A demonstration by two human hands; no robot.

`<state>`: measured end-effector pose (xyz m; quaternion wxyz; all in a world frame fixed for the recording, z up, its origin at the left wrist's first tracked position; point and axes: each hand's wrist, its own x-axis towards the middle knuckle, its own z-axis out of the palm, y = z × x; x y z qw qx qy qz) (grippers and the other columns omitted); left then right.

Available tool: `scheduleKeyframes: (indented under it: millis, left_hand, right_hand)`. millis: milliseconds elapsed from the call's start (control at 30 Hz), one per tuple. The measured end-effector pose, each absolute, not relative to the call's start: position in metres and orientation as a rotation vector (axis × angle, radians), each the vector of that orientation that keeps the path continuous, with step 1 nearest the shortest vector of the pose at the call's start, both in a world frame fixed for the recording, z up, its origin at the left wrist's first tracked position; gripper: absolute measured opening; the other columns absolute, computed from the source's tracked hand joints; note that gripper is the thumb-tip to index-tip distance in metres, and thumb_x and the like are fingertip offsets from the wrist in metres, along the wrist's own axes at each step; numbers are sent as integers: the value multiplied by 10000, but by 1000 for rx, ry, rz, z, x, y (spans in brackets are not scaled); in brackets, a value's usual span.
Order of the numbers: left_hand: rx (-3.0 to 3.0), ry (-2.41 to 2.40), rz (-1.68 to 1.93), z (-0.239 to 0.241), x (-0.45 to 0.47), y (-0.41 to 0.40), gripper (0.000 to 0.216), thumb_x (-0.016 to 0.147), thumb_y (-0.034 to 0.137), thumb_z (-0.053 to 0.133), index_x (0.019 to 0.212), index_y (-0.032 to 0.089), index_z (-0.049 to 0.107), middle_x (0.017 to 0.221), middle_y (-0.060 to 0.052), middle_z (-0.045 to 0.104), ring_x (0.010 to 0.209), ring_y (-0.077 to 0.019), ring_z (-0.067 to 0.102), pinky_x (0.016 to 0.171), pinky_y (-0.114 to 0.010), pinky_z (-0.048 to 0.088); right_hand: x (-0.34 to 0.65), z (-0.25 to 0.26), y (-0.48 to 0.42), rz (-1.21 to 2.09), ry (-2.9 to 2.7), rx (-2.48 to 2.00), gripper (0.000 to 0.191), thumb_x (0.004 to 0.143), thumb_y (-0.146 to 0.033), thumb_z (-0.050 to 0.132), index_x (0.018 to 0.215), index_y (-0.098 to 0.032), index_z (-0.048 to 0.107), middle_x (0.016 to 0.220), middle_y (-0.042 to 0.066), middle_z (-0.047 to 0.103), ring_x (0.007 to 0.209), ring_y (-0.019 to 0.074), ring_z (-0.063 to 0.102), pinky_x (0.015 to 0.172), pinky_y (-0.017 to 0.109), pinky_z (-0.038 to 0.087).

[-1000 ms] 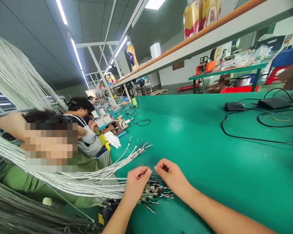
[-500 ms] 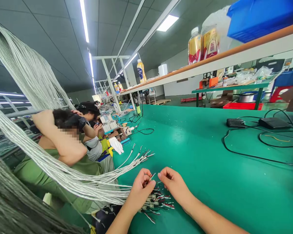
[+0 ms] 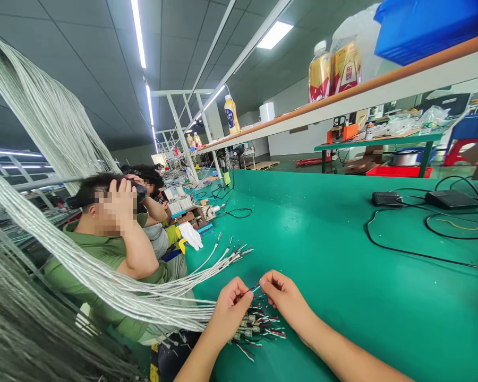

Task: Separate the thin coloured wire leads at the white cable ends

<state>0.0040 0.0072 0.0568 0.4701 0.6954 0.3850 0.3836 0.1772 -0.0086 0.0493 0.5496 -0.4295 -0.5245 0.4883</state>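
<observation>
My left hand [image 3: 230,310] is closed in a pinch on thin red and black wire ends, near the front of the green bench mat [image 3: 342,254]. My right hand [image 3: 283,297] is also closed, its fingertips pinching the same wire ends between the two hands. Under both hands lies a small pile of metal connectors with red, white and black leads [image 3: 258,326]. A thick bundle of grey cables [image 3: 115,289] hangs from the upper left and fans out on the mat, stripped ends [image 3: 233,254] pointing right.
A person in a green shirt [image 3: 107,249] sits close on my left, hands raised to the head; more people sit beyond. Black boxes with cables [image 3: 448,199] lie at the far right. A shelf [image 3: 342,101] with bottles and a blue bin runs overhead.
My hands have drawn closer together and my right fingertips now meet the wire ends. The person on the left has sat up and brought hands to the face. The view has tilted slightly.
</observation>
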Motion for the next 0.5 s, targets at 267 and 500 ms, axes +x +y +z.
scheduleKeyframes:
  millis: [267,500]
  left_hand:
    - [1726,908,934,55,8,8,344,899,470,559,748,191,424,648,73,325,614,-97,285,576,-247,226]
    - [1715,921,976,55,11,4,294,876,439,597,816,177,478,657,71,365,613,-92,324,579,-250,236]
  right_hand:
    - [178,47,-10,1211,-1301,-925,350,750,-497,722,904,-186,676,762,-17,580,604,107,422,563,260,330]
    - [175,39,-9,1164,-1365,-1007,248,786,-433,635,758,-187,631,630,-27,518,595,135,434,560,269,353]
